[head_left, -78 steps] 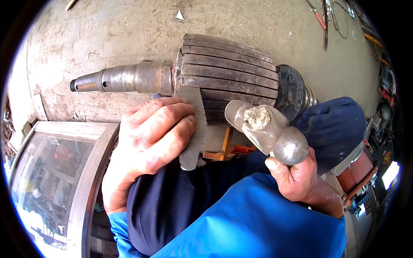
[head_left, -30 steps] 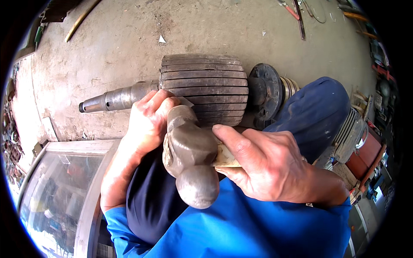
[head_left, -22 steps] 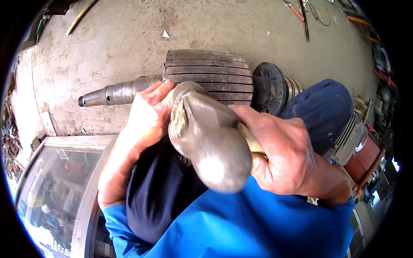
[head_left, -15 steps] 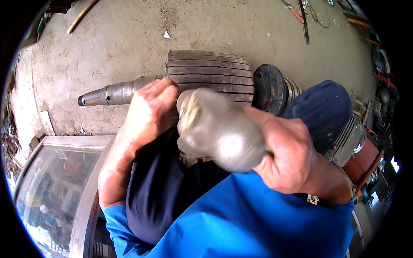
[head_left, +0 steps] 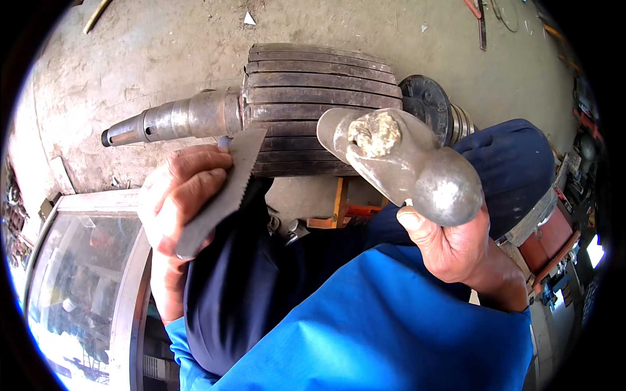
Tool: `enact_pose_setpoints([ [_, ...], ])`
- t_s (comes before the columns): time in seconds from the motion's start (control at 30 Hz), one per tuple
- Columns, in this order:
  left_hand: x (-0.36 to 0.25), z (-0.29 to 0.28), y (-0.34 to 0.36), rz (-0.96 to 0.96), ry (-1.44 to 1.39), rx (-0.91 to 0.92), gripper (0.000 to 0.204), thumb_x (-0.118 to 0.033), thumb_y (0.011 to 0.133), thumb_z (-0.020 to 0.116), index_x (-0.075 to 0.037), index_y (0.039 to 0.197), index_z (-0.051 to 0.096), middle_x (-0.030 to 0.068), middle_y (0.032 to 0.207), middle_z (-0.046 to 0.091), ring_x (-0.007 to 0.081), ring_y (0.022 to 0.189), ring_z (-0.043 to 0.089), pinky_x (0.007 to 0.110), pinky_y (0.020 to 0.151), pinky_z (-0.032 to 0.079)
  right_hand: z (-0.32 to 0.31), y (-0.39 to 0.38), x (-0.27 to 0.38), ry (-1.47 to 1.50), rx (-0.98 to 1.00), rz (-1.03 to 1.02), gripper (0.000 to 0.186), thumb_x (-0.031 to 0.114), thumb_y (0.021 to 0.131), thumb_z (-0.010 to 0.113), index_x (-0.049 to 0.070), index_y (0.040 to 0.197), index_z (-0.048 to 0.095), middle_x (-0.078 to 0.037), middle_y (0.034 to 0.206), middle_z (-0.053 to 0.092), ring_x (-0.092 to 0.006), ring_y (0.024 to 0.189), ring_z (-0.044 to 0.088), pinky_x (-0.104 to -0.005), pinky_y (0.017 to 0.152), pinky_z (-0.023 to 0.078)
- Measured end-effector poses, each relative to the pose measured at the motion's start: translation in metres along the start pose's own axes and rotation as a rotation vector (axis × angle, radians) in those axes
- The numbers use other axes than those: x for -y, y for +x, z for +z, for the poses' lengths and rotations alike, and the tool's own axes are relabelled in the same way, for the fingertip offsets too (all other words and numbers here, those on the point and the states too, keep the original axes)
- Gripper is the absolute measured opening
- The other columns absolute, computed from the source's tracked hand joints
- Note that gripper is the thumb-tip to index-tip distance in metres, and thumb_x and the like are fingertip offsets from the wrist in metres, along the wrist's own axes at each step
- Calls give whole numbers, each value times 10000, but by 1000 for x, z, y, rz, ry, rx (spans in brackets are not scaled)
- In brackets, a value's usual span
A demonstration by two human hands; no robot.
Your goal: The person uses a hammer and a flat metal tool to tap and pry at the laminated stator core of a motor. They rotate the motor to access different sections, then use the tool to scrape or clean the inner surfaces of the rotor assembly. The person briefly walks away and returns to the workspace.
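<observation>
View looking down at a person's two bare hands over a large dark ribbed metal rotor (head_left: 319,107) that lies on its side on a stained concrete floor (head_left: 163,45). A stepped grey steel shaft (head_left: 173,120) sticks out of the rotor toward nine o'clock, and a black round end plate (head_left: 427,107) sits at the rotor's three o'clock end.

The left hand (head_left: 179,195), at about nine o'clock from the picture's centre, has its grip closed around a flat grey saw-toothed metal blade (head_left: 222,189). The blade slants up toward one o'clock, and its tip rests against the rotor's near edge, right where the shaft joins it.

The right hand (head_left: 456,244), at about three o'clock, has its grip clamped on the handle of a grey steel ball-peen hammer (head_left: 404,163). The hammer head is raised close to the camera, in front of the rotor, with its rounded ball end nearest the hand and a worn, pale wooden handle end showing in its middle.

Blue sleeves and dark blue trousers fill the lower part. A glass-fronted metal-framed cabinet (head_left: 85,280) lies at seven o'clock
</observation>
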State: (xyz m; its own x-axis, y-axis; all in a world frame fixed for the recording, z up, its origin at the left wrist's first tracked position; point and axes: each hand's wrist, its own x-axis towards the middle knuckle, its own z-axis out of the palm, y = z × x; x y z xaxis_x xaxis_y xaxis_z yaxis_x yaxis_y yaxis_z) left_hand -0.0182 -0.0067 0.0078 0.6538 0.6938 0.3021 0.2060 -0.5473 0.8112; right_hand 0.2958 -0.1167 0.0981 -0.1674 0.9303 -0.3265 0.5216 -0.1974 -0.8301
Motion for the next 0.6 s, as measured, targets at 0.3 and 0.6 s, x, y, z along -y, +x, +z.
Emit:
enact_pose_setpoints([
  [0.3,-11,9,21,31,34,163,339,-119,700,770,25,990,670,183,960,728,360,885,758,440,768,644,-3,-5,-20,-18,10,93,473,147,1003,718,-122,1361,569,-228,1045,747,-280,885,772,-359,792,605],
  [0.6,-9,7,-3,-104,253,-162,420,43,642,865,-33,1037,740,107,923,685,273,778,698,364,694,592,-37,131,-87,-472,41,168,543,27,931,521,-60,1466,514,-320,1297,657,-427,1180,675,-458,1051,514],
])
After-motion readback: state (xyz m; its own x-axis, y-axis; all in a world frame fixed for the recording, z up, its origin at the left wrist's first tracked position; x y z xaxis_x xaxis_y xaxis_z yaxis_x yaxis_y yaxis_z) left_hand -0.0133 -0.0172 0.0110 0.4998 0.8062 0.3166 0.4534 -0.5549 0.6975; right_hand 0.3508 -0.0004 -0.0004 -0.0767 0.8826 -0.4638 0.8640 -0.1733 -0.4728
